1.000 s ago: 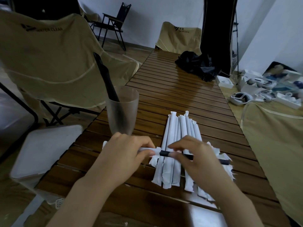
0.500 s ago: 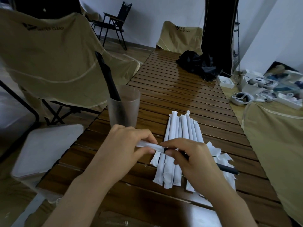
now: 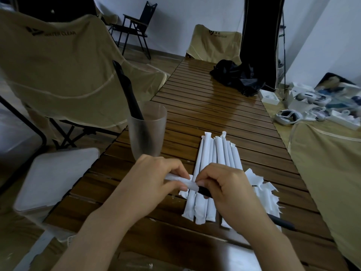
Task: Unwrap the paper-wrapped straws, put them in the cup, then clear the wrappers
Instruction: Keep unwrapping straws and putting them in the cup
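A slatted wooden worktop (image 3: 205,106) carried a crumpled black cloth (image 3: 236,77) at its far end. Tan folding chairs (image 3: 64,61) stood around it; white headsets (image 3: 287,118) lay at right.

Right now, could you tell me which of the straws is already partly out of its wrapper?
The black straw held between both hands: the left hand pinches its wrapper, the right hand grips bare straw. The straws in the row are fully wrapped.

Black straw (image 3: 203,191) half out of its white paper wrapper (image 3: 180,179), held level above a row of wrapped straws (image 3: 213,171) lying side by side, torn empty wrappers (image 3: 263,190) just right of them, frosted cup (image 3: 146,132) upright, holding black straws (image 3: 127,89) leaning left
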### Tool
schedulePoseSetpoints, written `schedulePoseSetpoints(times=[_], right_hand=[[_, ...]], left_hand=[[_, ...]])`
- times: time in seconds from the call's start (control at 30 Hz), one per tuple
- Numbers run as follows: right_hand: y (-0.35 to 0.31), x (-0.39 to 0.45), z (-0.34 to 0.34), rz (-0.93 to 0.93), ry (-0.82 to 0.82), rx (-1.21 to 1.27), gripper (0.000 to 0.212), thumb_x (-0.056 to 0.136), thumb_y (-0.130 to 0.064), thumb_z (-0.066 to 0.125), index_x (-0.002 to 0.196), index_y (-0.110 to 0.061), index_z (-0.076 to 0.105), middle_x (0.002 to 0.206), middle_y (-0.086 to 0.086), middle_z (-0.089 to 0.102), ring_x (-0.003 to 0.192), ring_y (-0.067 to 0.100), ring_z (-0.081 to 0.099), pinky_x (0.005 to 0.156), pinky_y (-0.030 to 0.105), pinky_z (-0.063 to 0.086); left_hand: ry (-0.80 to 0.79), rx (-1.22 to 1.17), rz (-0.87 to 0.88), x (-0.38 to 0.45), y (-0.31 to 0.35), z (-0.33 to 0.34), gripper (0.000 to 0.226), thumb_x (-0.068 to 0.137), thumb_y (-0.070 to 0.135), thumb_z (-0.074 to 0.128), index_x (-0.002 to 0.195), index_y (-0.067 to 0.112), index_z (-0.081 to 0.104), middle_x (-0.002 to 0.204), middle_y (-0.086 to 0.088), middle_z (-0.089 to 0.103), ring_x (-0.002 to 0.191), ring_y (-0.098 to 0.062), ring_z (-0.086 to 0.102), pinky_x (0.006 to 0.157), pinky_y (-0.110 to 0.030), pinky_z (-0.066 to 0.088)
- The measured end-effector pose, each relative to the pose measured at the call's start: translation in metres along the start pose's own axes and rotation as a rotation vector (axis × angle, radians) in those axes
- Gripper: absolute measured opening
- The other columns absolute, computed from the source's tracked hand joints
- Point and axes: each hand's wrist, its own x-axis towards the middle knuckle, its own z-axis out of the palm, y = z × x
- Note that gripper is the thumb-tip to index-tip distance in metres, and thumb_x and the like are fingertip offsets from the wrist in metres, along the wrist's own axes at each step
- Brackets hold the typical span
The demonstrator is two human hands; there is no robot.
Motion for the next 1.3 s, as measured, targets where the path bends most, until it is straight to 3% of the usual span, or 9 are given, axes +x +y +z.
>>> schedulePoseSetpoints(times=[0.13, 0.33, 0.53, 0.67, 0.77, 0.87, 1.07, 1.17, 1.3], right_hand=[[-0.003, -0.002, 0.002, 0.015, 0.058, -0.027, 0.025, 0.085, -0.005, 0.052, 0.074, -0.026, 0.058, 0.073, -0.014, 0.057, 0.059, 0.001, 0.056, 0.056, 0.020, 0.049], [-0.009, -0.001, 0.009, 0.137, 0.104, 0.007, 0.036, 0.087, -0.001, 0.058, 0.071, -0.032, 0.051, 0.075, -0.014, 0.058, 0.059, 0.007, 0.060, 0.056, 0.028, 0.051], [-0.015, 0.000, 0.012, 0.163, 0.139, -0.060, 0.029, 0.086, -0.001, 0.058, 0.073, -0.027, 0.056, 0.075, -0.010, 0.059, 0.062, 0.011, 0.060, 0.057, 0.033, 0.053], [-0.015, 0.000, 0.004, -0.041, 0.177, -0.223, 0.016, 0.083, -0.011, 0.051, 0.075, -0.022, 0.058, 0.073, -0.010, 0.056, 0.056, 0.012, 0.054, 0.045, 0.029, 0.048], [-0.015, -0.002, 0.001, -0.050, 0.172, -0.259, 0.015, 0.084, -0.013, 0.050, 0.075, -0.023, 0.057, 0.074, -0.012, 0.054, 0.053, 0.012, 0.051, 0.043, 0.027, 0.044], [-0.016, -0.001, 0.004, 0.012, 0.201, -0.195, 0.019, 0.085, -0.008, 0.054, 0.075, -0.024, 0.056, 0.073, -0.012, 0.054, 0.054, 0.009, 0.050, 0.046, 0.027, 0.044], [-0.017, -0.001, 0.009, 0.179, 0.228, -0.134, 0.029, 0.084, -0.004, 0.059, 0.071, -0.029, 0.053, 0.071, -0.014, 0.056, 0.064, 0.006, 0.053, 0.055, 0.024, 0.045], [-0.019, 0.000, 0.009, 0.212, 0.225, -0.132, 0.029, 0.084, -0.004, 0.058, 0.070, -0.029, 0.053, 0.071, -0.014, 0.057, 0.066, 0.006, 0.054, 0.056, 0.024, 0.045], [-0.013, 0.000, 0.002, 0.133, 0.159, -0.142, 0.023, 0.089, -0.007, 0.057, 0.076, -0.027, 0.057, 0.074, -0.015, 0.056, 0.066, 0.005, 0.054, 0.056, 0.024, 0.047]], left_hand=[[0.034, -0.031, -0.019, 0.001, 0.003, 0.000, 0.016, 0.083, 0.042, 0.066, 0.098, 0.043, 0.065, 0.094, 0.020, 0.061, 0.091, 0.002, 0.054, 0.083, -0.020, 0.044], [0.018, 0.038, -0.042, 0.003, 0.006, -0.006, 0.022, 0.083, 0.042, 0.065, 0.105, 0.041, 0.068, 0.094, 0.018, 0.050, 0.090, 0.001, 0.045, 0.073, -0.002, 0.027], [-0.063, 0.043, -0.026, 0.007, 0.009, -0.010, 0.026, 0.086, 0.040, 0.063, 0.112, 0.038, 0.066, 0.085, 0.024, 0.044, 0.078, 0.011, 0.043, 0.074, 0.005, 0.026], [-0.085, -0.046, -0.088, -0.003, -0.001, -0.011, 0.036, 0.080, 0.062, 0.042, 0.104, 0.045, 0.064, 0.096, 0.022, 0.064, 0.091, 0.007, 0.056, 0.085, -0.015, 0.045], [-0.120, -0.117, -0.102, -0.006, -0.006, -0.014, 0.016, 0.086, 0.054, 0.048, 0.088, 0.047, 0.063, 0.083, 0.020, 0.066, 0.085, 0.006, 0.060, 0.083, -0.025, 0.050], [-0.067, -0.123, -0.093, -0.005, -0.004, -0.014, 0.011, 0.086, 0.049, 0.055, 0.089, 0.047, 0.065, 0.084, 0.021, 0.067, 0.085, 0.005, 0.060, 0.081, -0.022, 0.050], [-0.058, -0.159, -0.013, -0.002, -0.001, -0.012, 0.033, 0.077, 0.057, 0.049, 0.097, 0.041, 0.071, 0.078, 0.019, 0.067, 0.080, 0.004, 0.061, 0.076, -0.022, 0.052], [-0.051, -0.124, 0.035, -0.001, 0.000, -0.013, 0.015, 0.080, 0.055, 0.051, 0.088, 0.050, 0.063, 0.064, 0.025, 0.057, 0.075, 0.004, 0.059, 0.068, -0.011, 0.041], [-0.048, -0.158, 0.011, -0.002, -0.001, -0.011, 0.038, 0.077, 0.059, 0.047, 0.097, 0.039, 0.072, 0.075, 0.021, 0.067, 0.080, 0.005, 0.062, 0.069, -0.014, 0.047]])
